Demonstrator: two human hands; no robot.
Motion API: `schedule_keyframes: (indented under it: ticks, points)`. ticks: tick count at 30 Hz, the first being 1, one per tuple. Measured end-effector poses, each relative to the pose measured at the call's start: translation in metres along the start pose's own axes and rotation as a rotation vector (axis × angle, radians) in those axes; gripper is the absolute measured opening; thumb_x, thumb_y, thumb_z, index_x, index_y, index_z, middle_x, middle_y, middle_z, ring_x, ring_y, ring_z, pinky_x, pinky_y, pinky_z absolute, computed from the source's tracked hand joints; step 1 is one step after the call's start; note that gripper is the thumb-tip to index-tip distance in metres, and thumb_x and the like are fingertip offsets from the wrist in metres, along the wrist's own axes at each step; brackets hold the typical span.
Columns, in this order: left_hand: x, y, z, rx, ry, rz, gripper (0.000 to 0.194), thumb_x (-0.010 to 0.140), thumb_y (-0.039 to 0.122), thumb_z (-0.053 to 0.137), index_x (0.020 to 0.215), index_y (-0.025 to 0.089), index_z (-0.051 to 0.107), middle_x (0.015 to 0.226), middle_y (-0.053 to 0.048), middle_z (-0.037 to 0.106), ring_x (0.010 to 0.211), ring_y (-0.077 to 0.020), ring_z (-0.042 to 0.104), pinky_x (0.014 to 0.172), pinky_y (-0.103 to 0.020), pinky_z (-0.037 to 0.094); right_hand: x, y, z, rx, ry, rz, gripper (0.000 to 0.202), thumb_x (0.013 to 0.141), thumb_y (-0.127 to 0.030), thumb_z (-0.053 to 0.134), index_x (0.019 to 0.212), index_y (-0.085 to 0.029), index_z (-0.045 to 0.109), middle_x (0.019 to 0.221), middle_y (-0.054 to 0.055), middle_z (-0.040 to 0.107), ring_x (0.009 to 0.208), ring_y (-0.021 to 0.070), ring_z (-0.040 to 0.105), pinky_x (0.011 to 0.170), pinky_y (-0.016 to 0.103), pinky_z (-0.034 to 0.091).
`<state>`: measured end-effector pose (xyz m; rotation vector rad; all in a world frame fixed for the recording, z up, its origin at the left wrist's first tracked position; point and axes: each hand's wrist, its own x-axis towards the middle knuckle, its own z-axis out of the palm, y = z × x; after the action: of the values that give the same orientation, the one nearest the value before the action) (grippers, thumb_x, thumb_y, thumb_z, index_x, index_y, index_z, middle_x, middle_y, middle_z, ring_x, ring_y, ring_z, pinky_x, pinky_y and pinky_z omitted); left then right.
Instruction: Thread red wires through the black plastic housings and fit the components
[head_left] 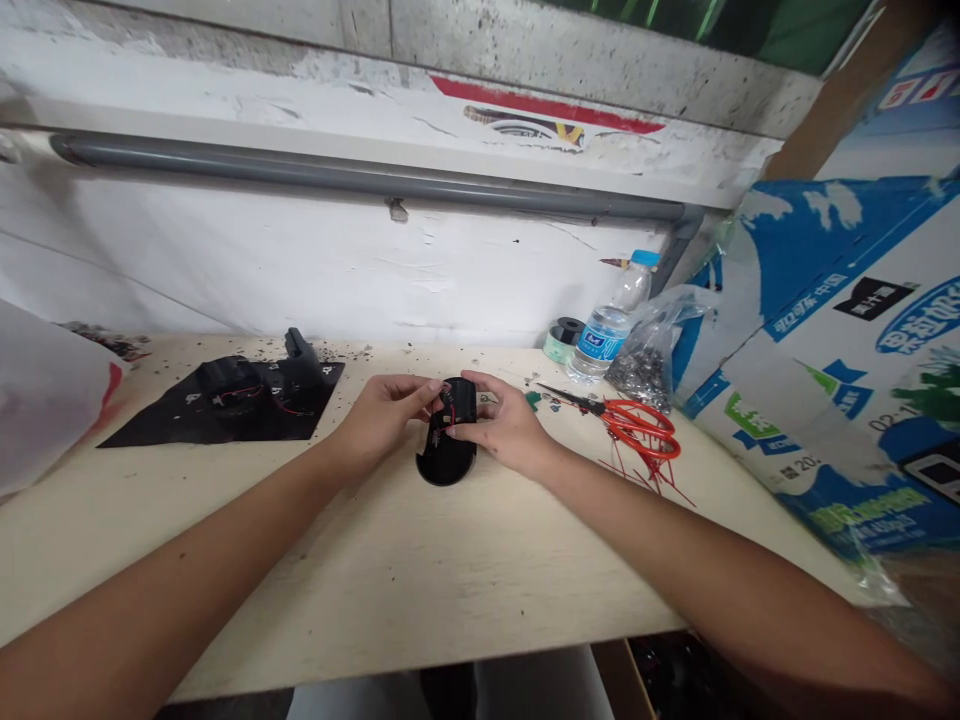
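Note:
A black plastic housing with a rounded near end (445, 466) is between my hands, just over the pale tabletop. Thin red wires (452, 412) show inside its open face. My right hand (514, 425) grips the housing from the right, thumb laid across its inner side. At the upper left edge of the housing, my left hand (390, 415) is closed, its thumb and forefinger pinched together by the wires. What those fingertips hold is too small to make out.
Orange-handled scissors (641, 428) lie right on loose red wires (660, 480). Behind stand a water bottle (600, 335), a tape roll (561, 345) and a plastic bag of small parts (643, 370). More black housings (232, 385) rest on a black sheet (157, 415); a printed carton (840, 330) stands right.

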<state>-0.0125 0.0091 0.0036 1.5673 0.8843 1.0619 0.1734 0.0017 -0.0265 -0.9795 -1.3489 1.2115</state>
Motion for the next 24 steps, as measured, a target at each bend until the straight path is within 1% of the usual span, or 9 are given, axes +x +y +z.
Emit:
schedule_keyframes:
  ticks: [2, 4, 7, 12, 16, 19, 24]
  points:
    - [0.0011, -0.0024, -0.0006, -0.033, -0.014, -0.006, 0.023, 0.084, 0.042, 0.071, 0.085, 0.019, 0.077, 0.083, -0.004, 0.074, 0.075, -0.0164, 0.067, 0.074, -0.032, 0.054, 0.001, 0.0006, -0.001, 0.002, -0.008, 0.008, 0.074, 0.06, -0.004, 0.081, 0.127, -0.024, 0.058, 0.12, 0.007, 0.065, 0.082, 0.0165, 0.071, 0.068, 0.031, 0.063]
    - [0.002, -0.0038, -0.001, -0.049, -0.004, -0.002, 0.02, 0.079, 0.038, 0.076, 0.09, 0.021, 0.077, 0.086, -0.004, 0.076, 0.076, -0.017, 0.068, 0.074, -0.032, 0.055, 0.0019, 0.0007, -0.0019, 0.013, -0.007, 0.011, 0.073, 0.058, -0.003, 0.082, 0.125, -0.024, 0.059, 0.123, 0.008, 0.063, 0.08, 0.0157, 0.071, 0.069, 0.031, 0.063]
    - [0.0022, -0.003, -0.0009, -0.004, 0.017, 0.007, 0.02, 0.075, 0.034, 0.078, 0.09, 0.02, 0.077, 0.087, -0.004, 0.077, 0.074, -0.0176, 0.068, 0.073, -0.033, 0.055, 0.0027, 0.0004, -0.0024, 0.019, 0.002, 0.009, 0.074, 0.057, -0.003, 0.082, 0.124, -0.024, 0.06, 0.124, 0.007, 0.062, 0.078, 0.0145, 0.07, 0.07, 0.031, 0.062]
    - [0.0012, -0.0003, 0.0, 0.185, -0.009, 0.071, 0.022, 0.079, 0.038, 0.072, 0.084, 0.017, 0.076, 0.089, -0.008, 0.076, 0.084, -0.0214, 0.067, 0.077, -0.034, 0.052, 0.0024, -0.0018, -0.0028, 0.024, 0.014, 0.045, 0.076, 0.055, -0.005, 0.084, 0.126, -0.022, 0.06, 0.122, 0.007, 0.063, 0.078, 0.0139, 0.068, 0.073, 0.03, 0.06]
    - [0.0017, -0.0009, -0.0001, 0.21, -0.044, 0.068, 0.026, 0.083, 0.041, 0.067, 0.084, 0.016, 0.074, 0.091, -0.008, 0.073, 0.084, -0.0211, 0.064, 0.078, -0.034, 0.049, 0.0024, -0.0042, -0.0036, 0.011, -0.01, 0.067, 0.078, 0.055, -0.008, 0.085, 0.128, -0.022, 0.059, 0.124, 0.008, 0.063, 0.081, 0.0147, 0.068, 0.078, 0.033, 0.059]
    - [0.0019, -0.001, -0.0006, 0.223, -0.092, 0.052, 0.026, 0.083, 0.041, 0.066, 0.082, 0.016, 0.073, 0.091, -0.007, 0.072, 0.085, -0.0212, 0.063, 0.08, -0.034, 0.047, 0.0022, -0.006, -0.0036, 0.004, -0.024, 0.078, 0.082, 0.055, -0.007, 0.085, 0.131, -0.02, 0.058, 0.118, 0.008, 0.066, 0.081, 0.0158, 0.067, 0.08, 0.035, 0.058]
    - [0.0013, -0.0002, -0.0021, 0.24, -0.143, 0.009, 0.024, 0.083, 0.04, 0.065, 0.079, 0.017, 0.071, 0.09, -0.006, 0.068, 0.086, -0.0211, 0.061, 0.08, -0.034, 0.045, 0.0011, -0.0077, -0.0027, 0.025, -0.044, 0.124, 0.086, 0.056, -0.006, 0.084, 0.137, -0.017, 0.054, 0.101, 0.007, 0.072, 0.081, 0.0179, 0.068, 0.083, 0.038, 0.057]
